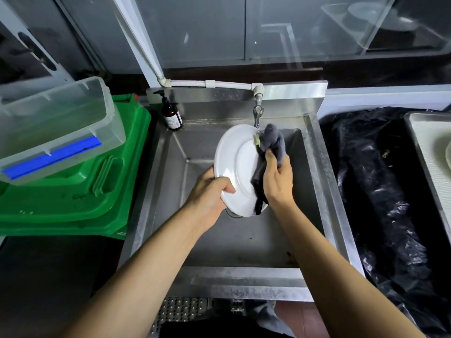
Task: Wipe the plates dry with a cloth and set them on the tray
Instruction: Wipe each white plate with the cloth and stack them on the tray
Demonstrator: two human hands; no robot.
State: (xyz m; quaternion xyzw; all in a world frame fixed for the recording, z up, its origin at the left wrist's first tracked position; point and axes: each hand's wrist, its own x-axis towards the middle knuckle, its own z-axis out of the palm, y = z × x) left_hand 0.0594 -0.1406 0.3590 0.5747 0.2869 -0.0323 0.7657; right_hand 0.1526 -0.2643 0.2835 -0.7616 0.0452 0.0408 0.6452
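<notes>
Plate (234, 164) is held tilted above the sink (244, 240), long axis running toward the tap (257, 113); left hand (210, 193) grips its near rim, right hand (278, 176) clutches the cloth (273, 142) against its right edge.

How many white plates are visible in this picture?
2. One white round plate is held above the steel sink; another plate lies partly cut off on the tray at right. Others may be hidden.

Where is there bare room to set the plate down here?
Bare patches: the sink floor near the front wall, and the tray at far right. Crowded: mid-sink, where the left hand holds the plate and the right hand the cloth.
</notes>
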